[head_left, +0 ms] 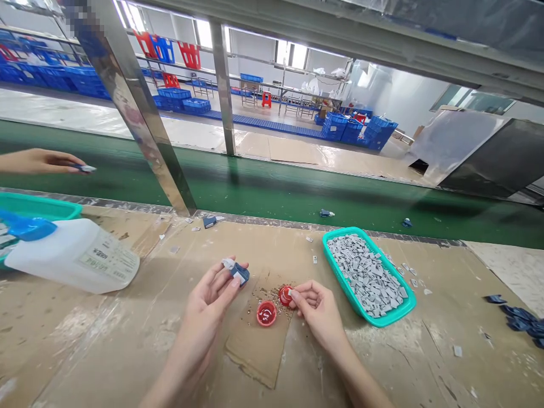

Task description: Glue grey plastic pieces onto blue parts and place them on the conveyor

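Observation:
My left hand is closed on a small dark blue plastic part with a whitish piece sticking out of one end. Between the thumb and fingers of my right hand is a small pale grey chip, held at a red cap. Beside it sits a second red cap with shiny liquid inside. Both caps rest by a cardboard piece among brown crumbs. To the right stands a green basket full of pale grey chips.
A white jug with a blue top leans at the left by another green basket. Beyond the bench runs a green conveyor belt carrying blue parts. Another person's hand reaches over it. Metal posts rise at the belt. Dark blue parts lie far right.

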A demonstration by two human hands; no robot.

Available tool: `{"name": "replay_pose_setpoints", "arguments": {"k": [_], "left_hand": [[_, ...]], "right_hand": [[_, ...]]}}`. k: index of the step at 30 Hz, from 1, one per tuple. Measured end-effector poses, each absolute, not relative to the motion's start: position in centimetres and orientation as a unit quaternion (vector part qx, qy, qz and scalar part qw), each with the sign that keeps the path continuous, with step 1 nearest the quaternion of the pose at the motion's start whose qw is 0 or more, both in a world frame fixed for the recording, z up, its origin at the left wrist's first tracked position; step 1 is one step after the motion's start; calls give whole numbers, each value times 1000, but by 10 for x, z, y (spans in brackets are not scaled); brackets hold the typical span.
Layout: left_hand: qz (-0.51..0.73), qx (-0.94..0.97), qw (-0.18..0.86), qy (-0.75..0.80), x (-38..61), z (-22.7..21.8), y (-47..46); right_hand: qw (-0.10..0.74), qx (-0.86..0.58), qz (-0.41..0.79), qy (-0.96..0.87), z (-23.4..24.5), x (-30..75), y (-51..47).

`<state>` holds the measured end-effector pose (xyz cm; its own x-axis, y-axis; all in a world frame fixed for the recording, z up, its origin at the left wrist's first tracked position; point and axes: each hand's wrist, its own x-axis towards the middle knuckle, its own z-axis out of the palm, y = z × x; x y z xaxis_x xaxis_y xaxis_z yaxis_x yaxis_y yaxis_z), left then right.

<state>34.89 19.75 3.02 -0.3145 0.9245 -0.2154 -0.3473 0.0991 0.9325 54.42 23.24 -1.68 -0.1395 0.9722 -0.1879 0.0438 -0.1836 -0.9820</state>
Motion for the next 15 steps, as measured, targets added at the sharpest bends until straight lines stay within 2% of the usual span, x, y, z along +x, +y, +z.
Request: {"name": "replay_pose_setpoints", "arguments": {"k": [15], "left_hand": [[591, 277, 533, 538, 352, 31, 199]], "right_hand": [[359, -508, 636, -457, -15, 551, 233]]}}
